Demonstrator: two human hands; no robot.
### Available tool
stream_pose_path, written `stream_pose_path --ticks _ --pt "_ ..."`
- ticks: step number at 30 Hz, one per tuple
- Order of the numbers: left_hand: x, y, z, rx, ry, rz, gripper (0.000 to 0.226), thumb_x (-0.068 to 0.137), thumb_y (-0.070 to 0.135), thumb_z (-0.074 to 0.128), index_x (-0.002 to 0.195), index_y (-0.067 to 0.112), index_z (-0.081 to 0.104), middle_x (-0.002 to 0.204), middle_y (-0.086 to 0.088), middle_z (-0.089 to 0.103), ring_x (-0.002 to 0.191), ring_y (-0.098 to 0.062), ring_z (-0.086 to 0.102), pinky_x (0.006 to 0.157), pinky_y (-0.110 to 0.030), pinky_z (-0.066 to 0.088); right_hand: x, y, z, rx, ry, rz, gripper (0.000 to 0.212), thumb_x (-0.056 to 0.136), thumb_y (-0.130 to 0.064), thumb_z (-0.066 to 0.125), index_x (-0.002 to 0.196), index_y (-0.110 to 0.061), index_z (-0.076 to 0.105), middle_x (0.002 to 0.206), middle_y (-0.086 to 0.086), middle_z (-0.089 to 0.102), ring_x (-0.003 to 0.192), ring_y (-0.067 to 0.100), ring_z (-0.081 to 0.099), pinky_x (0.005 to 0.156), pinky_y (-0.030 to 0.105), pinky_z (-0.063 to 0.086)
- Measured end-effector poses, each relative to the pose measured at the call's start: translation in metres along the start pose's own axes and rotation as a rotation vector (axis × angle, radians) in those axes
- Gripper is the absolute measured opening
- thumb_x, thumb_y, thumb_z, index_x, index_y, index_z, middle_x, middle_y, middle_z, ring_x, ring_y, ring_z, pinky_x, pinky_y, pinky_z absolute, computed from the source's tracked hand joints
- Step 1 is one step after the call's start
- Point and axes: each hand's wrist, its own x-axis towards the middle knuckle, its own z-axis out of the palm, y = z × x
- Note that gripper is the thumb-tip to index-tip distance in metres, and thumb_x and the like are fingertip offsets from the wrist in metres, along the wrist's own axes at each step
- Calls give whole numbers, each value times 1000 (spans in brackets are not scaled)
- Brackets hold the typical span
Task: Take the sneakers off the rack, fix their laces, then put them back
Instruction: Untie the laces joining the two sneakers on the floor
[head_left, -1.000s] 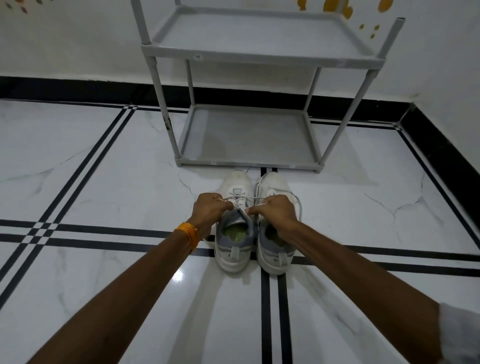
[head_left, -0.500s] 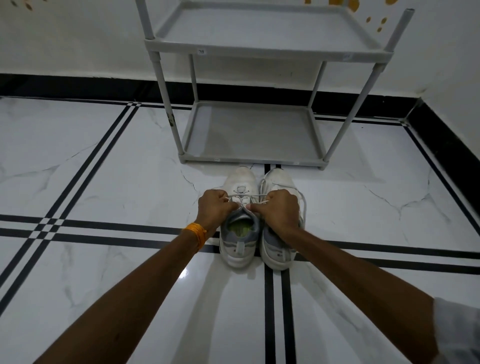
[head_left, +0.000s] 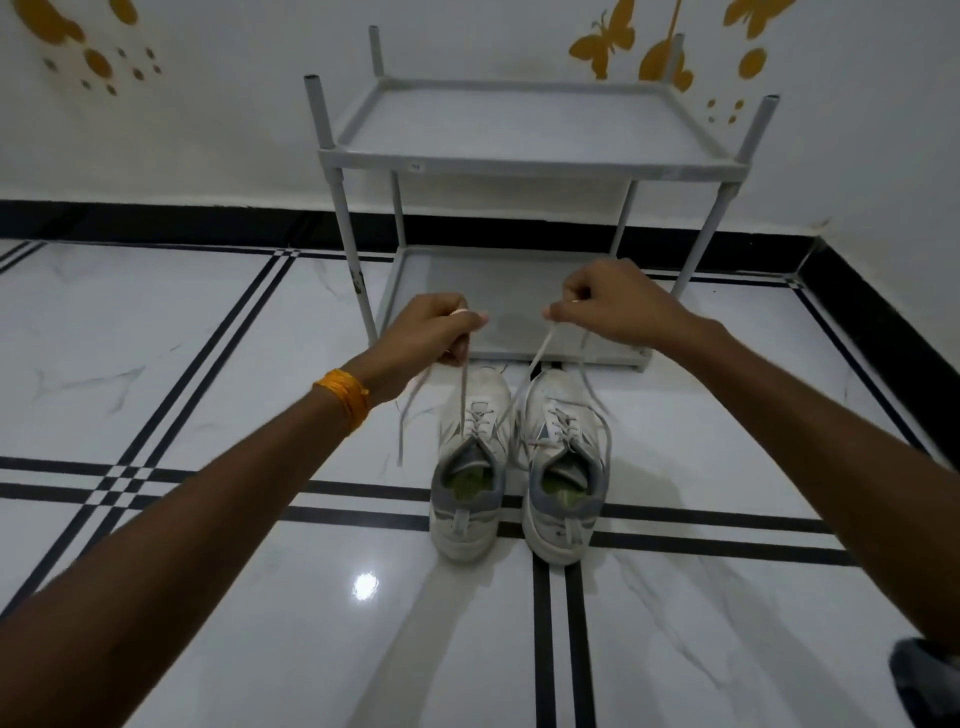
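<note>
Two white sneakers with grey collars stand side by side on the floor, heels toward me: the left sneaker (head_left: 470, 467) and the right sneaker (head_left: 566, 467). My left hand (head_left: 431, 332) pinches one lace end (head_left: 462, 387) and my right hand (head_left: 618, 306) pinches the other lace end (head_left: 537, 356). Both ends run down toward the left sneaker and are pulled up and apart above it. A loose tail hangs from my left hand. The right sneaker's laces lie slack over its sides. The grey two-shelf rack (head_left: 524, 158) stands just behind the sneakers with both shelves bare.
The floor is glossy white marble with black stripes (head_left: 556, 623). A white wall with a black skirting (head_left: 156, 221) runs behind the rack, and a second wall closes the right side. Orange butterfly decals (head_left: 602, 44) are on the wall.
Both hands rose from the sneakers' tongues and spread apart, drawing the lace ends up and taut. The camera view tilted upward, showing more of the rack and wall.
</note>
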Motion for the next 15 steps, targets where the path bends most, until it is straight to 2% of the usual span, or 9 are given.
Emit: stream_pose_path --ticks 2,5,8,10,12,14,15 --pt "0 17 10 265 -74 192 29 97 28 55 71 16 49 66 -1 52 57 -12 54 53 -20 46 3 -12 -4 47 39 -3 37 85 -36 69 64 -8 57 55 3 47 49 14 42 54 29 37" --pt "3 26 19 913 -143 637 27 97 32 52 77 14 54 77 0 50 62 -15 47 57 -30 42 6 -32 -16 190 43 -12 31 87 -34 68 71 -7 62 61 2 55 52 11 48 55 26 43" --pt "12 35 14 1187 -158 874 22 97 28 49 87 12 61 90 -4 61 60 -13 41 54 -29 37 8 -53 -25 239 -67 -64 28 90 -31 65 71 -10 62 60 -2 57 52 7 50 56 25 45" --pt "17 45 7 1348 -127 844 26 99 27 46 94 11 64 90 -6 65 59 -15 42 54 -30 37 10 -63 -28 221 -49 -100 24 91 -28 63 80 -7 64 64 -3 58 54 7 50 57 25 44" --pt "24 56 2 1470 -62 695 32 100 33 42 95 12 66 76 -3 62 58 -17 47 56 -30 40 13 -64 -30 300 57 -91 18 93 -25 61 89 -7 66 68 -3 60 55 8 54 55 22 46" --pt "31 60 -2 1344 -34 479 36 98 37 45 83 11 65 60 1 50 55 -18 49 57 -30 42 13 -59 -29 408 158 -26 12 94 -17 58 101 -10 65 78 0 64 60 10 62 53 21 49" --pt "35 58 -4 1134 -59 337 37 96 36 49 73 10 62 56 2 45 52 -17 46 56 -30 41 11 -55 -26 438 195 19 14 94 -12 56 106 -12 64 84 0 65 65 11 65 54 23 52"
